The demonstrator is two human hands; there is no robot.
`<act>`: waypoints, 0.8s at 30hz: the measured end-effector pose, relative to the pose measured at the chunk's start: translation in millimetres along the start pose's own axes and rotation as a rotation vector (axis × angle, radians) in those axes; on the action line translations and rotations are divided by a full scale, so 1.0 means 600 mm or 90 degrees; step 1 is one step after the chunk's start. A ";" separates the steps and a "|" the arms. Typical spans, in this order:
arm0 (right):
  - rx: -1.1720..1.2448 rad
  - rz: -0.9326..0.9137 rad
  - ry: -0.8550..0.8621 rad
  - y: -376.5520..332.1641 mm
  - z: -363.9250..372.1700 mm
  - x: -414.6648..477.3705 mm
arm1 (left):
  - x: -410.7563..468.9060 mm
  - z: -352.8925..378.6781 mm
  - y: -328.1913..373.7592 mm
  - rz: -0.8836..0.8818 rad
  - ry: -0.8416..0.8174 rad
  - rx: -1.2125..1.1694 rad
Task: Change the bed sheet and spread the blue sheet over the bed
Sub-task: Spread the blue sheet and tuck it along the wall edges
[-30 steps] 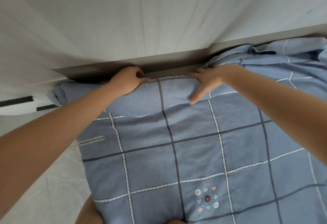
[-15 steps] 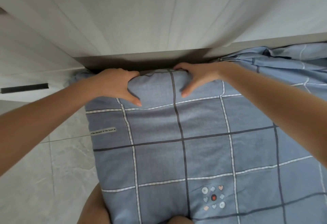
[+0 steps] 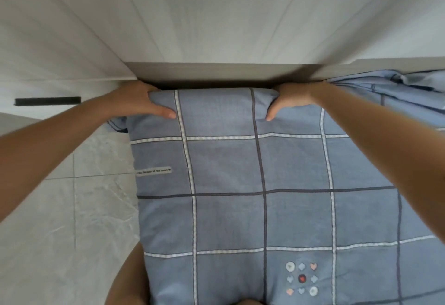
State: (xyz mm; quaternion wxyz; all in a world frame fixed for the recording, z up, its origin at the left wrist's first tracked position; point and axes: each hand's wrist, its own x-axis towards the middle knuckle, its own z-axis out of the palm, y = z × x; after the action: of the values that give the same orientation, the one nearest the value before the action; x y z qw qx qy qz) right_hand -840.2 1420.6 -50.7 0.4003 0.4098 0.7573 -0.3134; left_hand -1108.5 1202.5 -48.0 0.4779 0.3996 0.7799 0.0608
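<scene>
At the headboard (image 3: pixel 216 71), left grip (image 3: pixel 142 102) and right grip (image 3: pixel 292 101) both clamp the sheet (image 3: pixel 228 167) edge, thumbs on top. Loose sheet bunched under headboard's right end.

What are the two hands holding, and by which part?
Both the left hand and right hand grip the blue sheet at its far edge, thumbs on top.

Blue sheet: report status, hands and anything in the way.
Left hand and right hand grip blue sheet at its top edge. Sheet flat in front, bunched at far right. Grey ledge close behind that edge.
</scene>
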 end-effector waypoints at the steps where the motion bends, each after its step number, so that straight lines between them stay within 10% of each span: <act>1: 0.008 -0.006 0.045 0.001 0.010 -0.002 | -0.002 0.003 -0.008 -0.023 0.025 -0.058; 5: -0.073 -0.049 0.219 0.001 0.053 -0.013 | -0.029 0.033 -0.048 -0.129 0.171 -0.343; 13: 0.184 0.069 0.001 -0.001 -0.009 -0.043 | -0.048 0.089 -0.065 -0.190 0.204 -0.753; 18: 0.109 0.077 0.074 -0.008 0.025 -0.005 | -0.031 0.105 -0.066 -0.246 0.312 -0.695; 24: -0.215 0.031 0.185 0.045 0.045 -0.037 | -0.054 0.172 0.016 -0.186 0.647 -0.177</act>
State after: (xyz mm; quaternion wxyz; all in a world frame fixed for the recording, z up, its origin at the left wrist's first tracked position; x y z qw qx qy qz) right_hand -799.4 1403.4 -48.6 0.3574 0.3961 0.8386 -0.1100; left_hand -1013.9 1157.4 -76.1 0.0926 0.1406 0.9446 0.2817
